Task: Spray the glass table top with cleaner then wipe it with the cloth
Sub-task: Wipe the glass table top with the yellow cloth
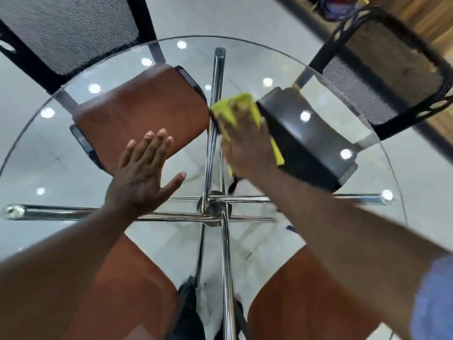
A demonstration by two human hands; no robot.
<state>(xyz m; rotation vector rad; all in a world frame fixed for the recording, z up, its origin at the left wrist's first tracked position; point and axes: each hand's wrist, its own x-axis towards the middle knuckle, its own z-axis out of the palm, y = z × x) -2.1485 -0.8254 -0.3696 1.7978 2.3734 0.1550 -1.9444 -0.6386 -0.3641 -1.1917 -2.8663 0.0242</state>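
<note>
Legs of chrome point(215, 207) cross beneath the round glass desk point(49, 155). The left hand point(139, 177) lies flat and spread above a brown chair seat point(142, 106). The right hand point(247, 148) grips the yellow cloth point(235, 106) on the glass beside a black seat point(306, 143).

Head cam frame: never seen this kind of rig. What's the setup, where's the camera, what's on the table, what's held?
There is no robot here: a person works with two bare hands. The one camera sits on their head, looking forward and down, so both arms reach in from the bottom edge. The left hand lies flat, fingers straight, on the round glass table top. The right hand, blurred, grips a bunched yellow cloth against the glass. No spray bottle is in view. The chrome frame, brown chair seat and black chair seat are seen through the glass.
</note>
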